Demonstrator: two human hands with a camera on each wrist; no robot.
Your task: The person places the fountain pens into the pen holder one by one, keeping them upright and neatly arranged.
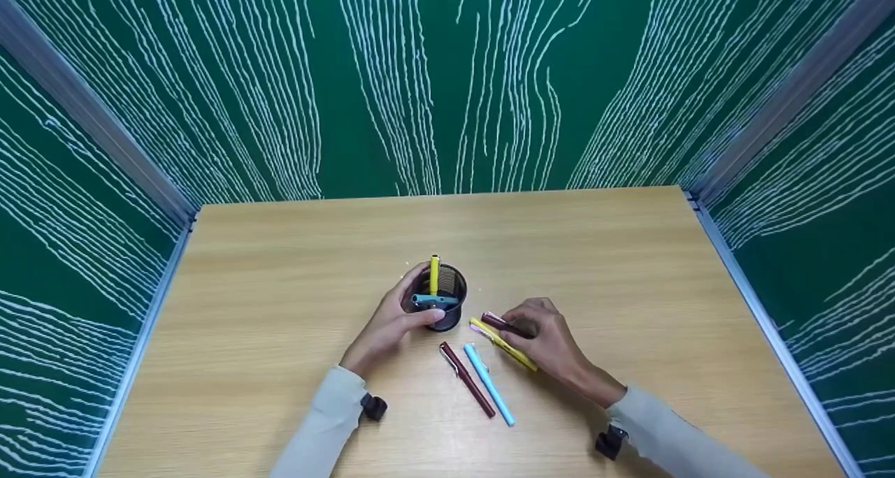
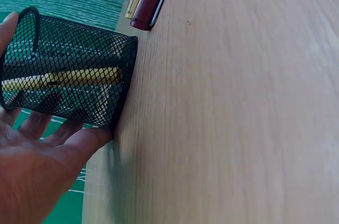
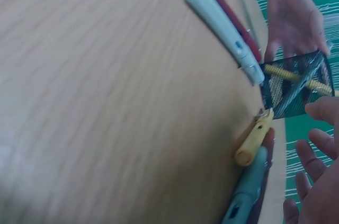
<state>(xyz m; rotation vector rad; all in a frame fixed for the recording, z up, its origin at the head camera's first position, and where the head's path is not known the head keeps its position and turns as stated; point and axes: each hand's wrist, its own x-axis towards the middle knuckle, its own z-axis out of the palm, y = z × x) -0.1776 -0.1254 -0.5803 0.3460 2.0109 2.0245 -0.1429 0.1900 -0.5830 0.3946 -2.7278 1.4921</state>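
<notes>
1. While your left hand [image 1: 391,317] grasps the black mesh holder [image 1: 445,322] from its 8 o'clock side, with the thumb by the near rim, the holder is roughly upright near the middle of the wooden surface [image 1: 280,324].
2. Inside the holder you have two pens: an inner yellow pen [image 1: 434,275], its end rising past the rim toward 12 o'clock, and an inner blue pen [image 1: 432,300], slanting across it.
3. Your right hand [image 1: 556,338] is between 3 and 4 o'clock from the holder, released, its fingers loosely bent over the pens there; you cannot tell whether a fingertip touches one.
4. Beneath and beside that hand you see a loose yellow pen [image 1: 504,344], at 4 o'clock from the holder, and a far dark red pen [image 1: 495,321], partly covered by your fingers.
5. Your right wrist view also shows a teal pen [image 3: 247,181] lying just beside these two.
6. At 5 o'clock from the holder you find a light blue pen [image 1: 489,385], and between 5 and 6 a near dark red pen [image 1: 470,384]; they lie side by side, both slanting from about 11 toward 5.
7. At 12 o'clock, past the surface, you face a green panel [image 1: 377,80] with wavy white lines.
</notes>
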